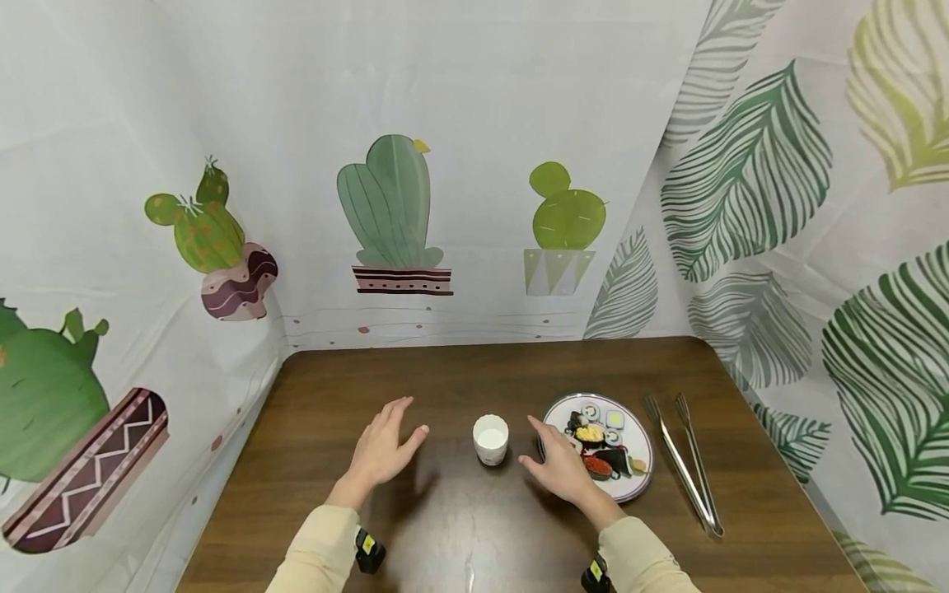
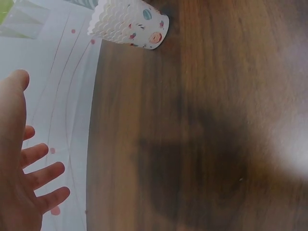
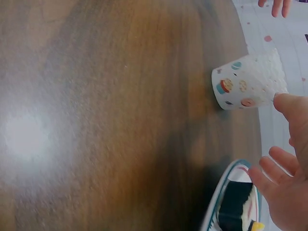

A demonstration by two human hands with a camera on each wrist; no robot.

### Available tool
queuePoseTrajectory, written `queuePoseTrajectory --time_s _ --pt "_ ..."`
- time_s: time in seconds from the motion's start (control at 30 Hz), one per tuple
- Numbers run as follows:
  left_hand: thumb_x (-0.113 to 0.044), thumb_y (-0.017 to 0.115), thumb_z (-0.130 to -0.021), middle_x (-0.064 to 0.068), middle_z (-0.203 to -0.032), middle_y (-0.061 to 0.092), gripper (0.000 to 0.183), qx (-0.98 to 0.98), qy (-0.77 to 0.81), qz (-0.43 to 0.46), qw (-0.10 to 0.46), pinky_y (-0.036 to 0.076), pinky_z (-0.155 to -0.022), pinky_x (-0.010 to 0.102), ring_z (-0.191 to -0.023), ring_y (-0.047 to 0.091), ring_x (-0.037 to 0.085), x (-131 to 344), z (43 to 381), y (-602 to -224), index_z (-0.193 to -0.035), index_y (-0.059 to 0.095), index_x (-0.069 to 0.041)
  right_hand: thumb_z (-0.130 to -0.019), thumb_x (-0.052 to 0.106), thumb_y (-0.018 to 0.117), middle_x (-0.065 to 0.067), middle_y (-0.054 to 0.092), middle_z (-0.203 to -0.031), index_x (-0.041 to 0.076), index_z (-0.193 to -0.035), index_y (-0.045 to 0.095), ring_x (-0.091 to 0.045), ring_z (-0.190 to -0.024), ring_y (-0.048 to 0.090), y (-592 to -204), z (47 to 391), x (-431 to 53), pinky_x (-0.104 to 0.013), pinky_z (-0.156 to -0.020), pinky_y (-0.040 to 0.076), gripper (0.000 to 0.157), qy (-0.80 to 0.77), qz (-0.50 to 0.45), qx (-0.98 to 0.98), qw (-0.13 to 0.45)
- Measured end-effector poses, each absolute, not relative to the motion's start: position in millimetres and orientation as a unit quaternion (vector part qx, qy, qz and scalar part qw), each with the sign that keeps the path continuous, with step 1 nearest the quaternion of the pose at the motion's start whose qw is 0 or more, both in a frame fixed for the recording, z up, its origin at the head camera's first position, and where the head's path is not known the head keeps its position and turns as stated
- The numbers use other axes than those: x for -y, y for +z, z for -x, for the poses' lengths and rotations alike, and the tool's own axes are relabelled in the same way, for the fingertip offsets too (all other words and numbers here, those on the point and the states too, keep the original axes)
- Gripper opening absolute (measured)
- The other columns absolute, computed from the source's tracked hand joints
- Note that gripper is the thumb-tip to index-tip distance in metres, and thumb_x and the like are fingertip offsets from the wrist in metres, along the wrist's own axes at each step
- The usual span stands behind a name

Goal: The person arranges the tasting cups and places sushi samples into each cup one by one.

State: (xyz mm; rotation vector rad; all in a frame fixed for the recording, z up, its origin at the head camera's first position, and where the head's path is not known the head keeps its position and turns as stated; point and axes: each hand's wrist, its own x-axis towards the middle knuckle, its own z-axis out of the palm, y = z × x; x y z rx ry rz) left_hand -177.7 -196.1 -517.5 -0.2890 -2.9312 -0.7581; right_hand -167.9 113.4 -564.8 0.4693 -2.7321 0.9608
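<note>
A small white cup (image 1: 490,440) with a scalloped rim stands upright on the table, between the two hands and touched by neither. Small coloured prints show on its side in both wrist views. My left hand (image 1: 381,445) hovers left of the cup with fingers spread and nothing in them. To the cup's right, my right hand (image 1: 561,468) is also held in the air, fingers extended, in front of the left part of a plate (image 1: 643,436). Several sushi pieces (image 1: 591,435) lie on that plate, partly hidden by the right hand.
Metal tongs (image 1: 693,473) lie right of the plate, their two arms apart. The brown wooden table (image 1: 334,379) ends at the back against a hanging cloth (image 1: 489,165) printed with cacti and leaves.
</note>
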Motion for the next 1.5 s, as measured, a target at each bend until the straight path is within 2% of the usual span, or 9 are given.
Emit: queuePoseTrajectory --time_s 0.13,0.27,0.5,1.33,1.5 --pt "-0.054 0.047 -0.089 0.008 -0.140 0.041 0.064 0.961 -0.255 0.095 0.050 0.036 -0.096 0.054 -0.123 0.044 0.034 192 178 -522 -0.139 0.039 -0.016 -0.074 0.021 0.075 -0.018 0.056 -0.120 0.002 -0.132 0.046 -0.032 -0.111 0.053 -569 168 -108 -0.047 -0.092 0.043 0.068 0.334 -0.159 0.925 0.081" --pt "-0.055 0.047 -0.088 0.007 -0.139 0.041 0.064 0.960 -0.262 0.092 0.046 0.035 -0.096 0.054 -0.124 0.043 0.033 189 178 -526 -0.139 0.039 -0.017 -0.073 0.021 0.075 -0.019 0.056 -0.121 0.001 -0.132 0.045 -0.035 -0.112 0.052 -572 168 -102 -0.048 -0.094 0.041 0.069 0.338 -0.167 0.922 0.089" --pt "-0.058 0.045 -0.087 0.005 -0.137 0.044 0.065 0.960 -0.261 0.093 0.049 0.037 -0.096 0.052 -0.122 0.045 0.031 185 179 -532 -0.139 0.039 -0.018 -0.072 0.021 0.076 -0.019 0.057 -0.119 -0.002 -0.131 0.045 -0.036 -0.109 0.053 -576 171 -92 -0.047 -0.093 0.041 0.070 0.340 -0.171 0.920 0.094" --pt "-0.051 0.053 -0.087 0.004 -0.136 0.045 0.060 0.950 -0.299 0.075 0.038 0.043 -0.089 0.050 -0.122 0.047 0.027 167 176 -546 -0.136 0.042 -0.019 -0.070 0.018 0.077 -0.025 0.054 -0.118 -0.007 -0.129 0.041 -0.037 -0.108 0.053 -598 176 -69 -0.048 -0.091 0.043 0.074 0.384 -0.155 0.908 0.063" --pt "-0.049 0.054 -0.087 0.003 -0.136 0.046 0.058 0.949 -0.304 0.070 0.045 0.043 -0.089 0.050 -0.121 0.048 0.027 164 176 -551 -0.136 0.043 -0.020 -0.068 0.017 0.077 -0.026 0.055 -0.115 -0.008 -0.127 0.042 -0.039 -0.106 0.054 -605 177 -66 -0.049 -0.090 0.043 0.073 0.388 -0.160 0.905 0.075"
